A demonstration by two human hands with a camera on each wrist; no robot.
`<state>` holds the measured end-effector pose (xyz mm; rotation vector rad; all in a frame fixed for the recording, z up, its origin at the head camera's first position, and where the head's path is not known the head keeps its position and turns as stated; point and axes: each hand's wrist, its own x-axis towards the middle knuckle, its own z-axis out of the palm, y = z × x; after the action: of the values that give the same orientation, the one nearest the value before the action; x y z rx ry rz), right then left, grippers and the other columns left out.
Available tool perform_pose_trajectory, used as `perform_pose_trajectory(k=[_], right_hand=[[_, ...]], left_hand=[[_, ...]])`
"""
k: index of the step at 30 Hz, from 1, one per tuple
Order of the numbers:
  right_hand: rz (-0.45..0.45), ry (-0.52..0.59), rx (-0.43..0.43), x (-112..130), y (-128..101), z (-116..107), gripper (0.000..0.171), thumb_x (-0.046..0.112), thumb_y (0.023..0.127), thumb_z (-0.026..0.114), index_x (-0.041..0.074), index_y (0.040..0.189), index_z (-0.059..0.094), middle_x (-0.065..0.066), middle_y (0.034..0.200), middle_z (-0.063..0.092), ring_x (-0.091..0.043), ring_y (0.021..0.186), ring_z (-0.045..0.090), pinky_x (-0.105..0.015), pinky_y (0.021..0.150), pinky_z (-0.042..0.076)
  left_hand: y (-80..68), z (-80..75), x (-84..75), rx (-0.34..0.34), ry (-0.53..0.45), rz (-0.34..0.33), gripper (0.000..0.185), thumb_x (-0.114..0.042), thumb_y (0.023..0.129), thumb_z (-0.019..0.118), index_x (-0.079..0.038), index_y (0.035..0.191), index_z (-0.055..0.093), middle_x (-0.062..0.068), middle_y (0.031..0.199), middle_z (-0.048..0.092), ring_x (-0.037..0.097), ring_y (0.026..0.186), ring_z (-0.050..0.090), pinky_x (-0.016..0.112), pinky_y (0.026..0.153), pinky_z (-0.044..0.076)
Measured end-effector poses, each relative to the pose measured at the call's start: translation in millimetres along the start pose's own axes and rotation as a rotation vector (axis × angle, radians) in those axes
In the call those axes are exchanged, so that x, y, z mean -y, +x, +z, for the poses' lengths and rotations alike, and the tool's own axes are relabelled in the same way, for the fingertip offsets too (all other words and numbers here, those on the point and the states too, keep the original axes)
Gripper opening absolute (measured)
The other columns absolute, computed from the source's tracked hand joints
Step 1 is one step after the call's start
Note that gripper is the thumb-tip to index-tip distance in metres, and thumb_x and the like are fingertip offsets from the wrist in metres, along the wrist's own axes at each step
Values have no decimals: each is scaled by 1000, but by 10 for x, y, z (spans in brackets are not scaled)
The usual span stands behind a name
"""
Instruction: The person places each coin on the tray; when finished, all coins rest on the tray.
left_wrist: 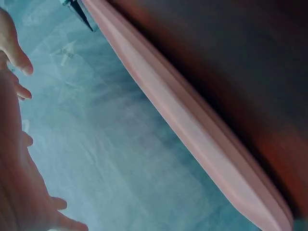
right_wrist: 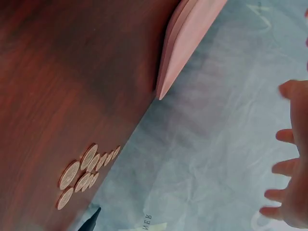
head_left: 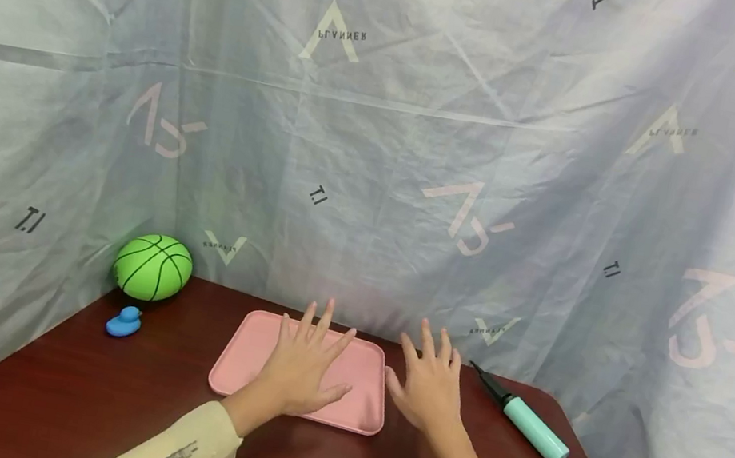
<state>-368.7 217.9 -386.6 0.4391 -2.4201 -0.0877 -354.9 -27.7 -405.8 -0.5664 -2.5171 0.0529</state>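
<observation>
Both hands are held flat with the fingers straight and spread; nothing is gripped. The left hand [head_left: 300, 368] is seen from the head view over the pink tray [head_left: 244, 354], its fingers pointing away from the person toward the draped sheet [head_left: 382, 142]. Whether the palm touches the tray cannot be told. The right hand [head_left: 430, 389] is held just beside the tray's right rim, over the dark wooden surface [head_left: 92, 394].

The tray lies flat, under and to the right of the left fingers. Its long axis runs left to right across the surface, with the short sides facing the two hands' outer flanks.

Beyond the right fingers, to their right, a teal hand pump [head_left: 528, 422] is laid on the surface; its long axis runs diagonally, the black nozzle end pointing away and to the left. Well apart from the left fingers, to their far left, a green ball [head_left: 152, 268] is seen at the corner of the sheet, with a small blue duck [head_left: 123, 322] just in front of it.

In the left wrist view only the tray's rim [left_wrist: 192, 120] and the spread left fingers [left_wrist: 19, 57] are shown, edge-on. In the right wrist view a cluster of coin-like discs [right_wrist: 86, 171] is shown on the surface, which cannot be made out from the head view; the right fingers [right_wrist: 288, 166] are spread there too.
</observation>
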Motion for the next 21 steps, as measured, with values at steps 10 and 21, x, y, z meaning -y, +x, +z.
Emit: perform_pose_trajectory(k=[10,21], right_hand=[[25,177,-9,-203,-205,-131,42,33,85,72,12,121,68,-14,130,56,-41,115,49,-55,87,44],[195,346,268,-529,-455,-121,21,23,86,73,20,107,72,4,95,71,-9,74,65,-32,56,49]], left_hand=[[-157,-347,230,-100,-323,-111,61,-50,89,63,-26,144,52,14,154,36,39,133,38,63,95,39],[-384,-404,978,182,-804,-297,53,-31,94,64,-7,140,54,25,141,50,47,131,43,62,100,39]])
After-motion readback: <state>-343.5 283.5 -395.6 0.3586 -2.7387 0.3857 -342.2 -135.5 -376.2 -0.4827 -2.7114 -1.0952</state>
